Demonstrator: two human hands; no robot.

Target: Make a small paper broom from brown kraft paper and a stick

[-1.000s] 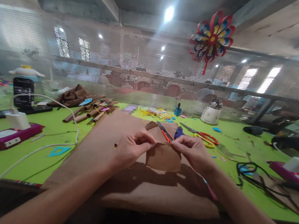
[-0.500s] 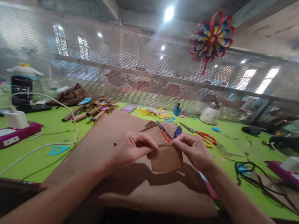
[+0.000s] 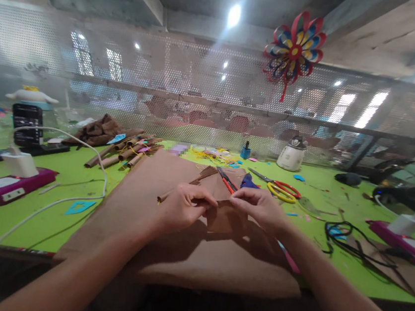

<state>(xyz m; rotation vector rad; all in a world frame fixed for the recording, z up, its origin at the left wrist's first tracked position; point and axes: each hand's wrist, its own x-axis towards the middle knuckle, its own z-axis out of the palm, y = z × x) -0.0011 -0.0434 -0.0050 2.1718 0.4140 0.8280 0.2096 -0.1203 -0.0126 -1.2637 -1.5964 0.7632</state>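
Note:
A small piece of brown paper [image 3: 227, 221] hangs between my two hands, its upper edge narrowly folded or rolled. My left hand [image 3: 187, 207] pinches that edge at its left end. At the other end, the thumb and fingers of my right hand [image 3: 259, 207] are closed on the same edge. Beneath lies a large brown paper sheet [image 3: 135, 227]. Just beyond my hands are red-handled scissors [image 3: 227, 180], a dark blue object [image 3: 248, 181] partly hidden by my right hand, and a stack of brown strips [image 3: 205, 174].
Yellow-and-red-handled scissors [image 3: 282, 188] lie behind my right hand. Rolled brown paper tubes [image 3: 128, 154] are heaped at back left. Purple power strips [image 3: 11, 187] stand at both sides, with a white cable [image 3: 105, 179] crossing the left. A white bottle [image 3: 292, 154] stands at the back.
My right hand has moved slightly left, closer to my left hand. The small brown paper has shifted a little left and tilted, so less of its face shows.

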